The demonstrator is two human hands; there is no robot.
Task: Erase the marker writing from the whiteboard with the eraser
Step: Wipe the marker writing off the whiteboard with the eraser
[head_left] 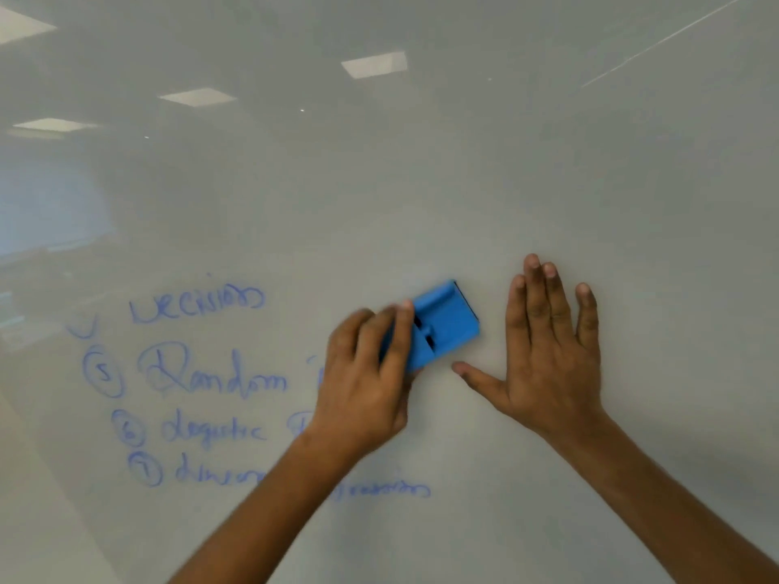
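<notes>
Blue plastic, the eraser [442, 326] sits pinched in my left grip [371, 373], fingers curled round its lower-left end, its long axis tilted up to the right and flat on the whiteboard [421, 183]. My right hand [552, 351] lies spread, fingers straight, pressed on bare board just right of it. All the blue marker writing [198, 385] lies to the left and below, partly behind my left wrist, so I judge the next stroke must sweep leftward, left hand nearer.
</notes>
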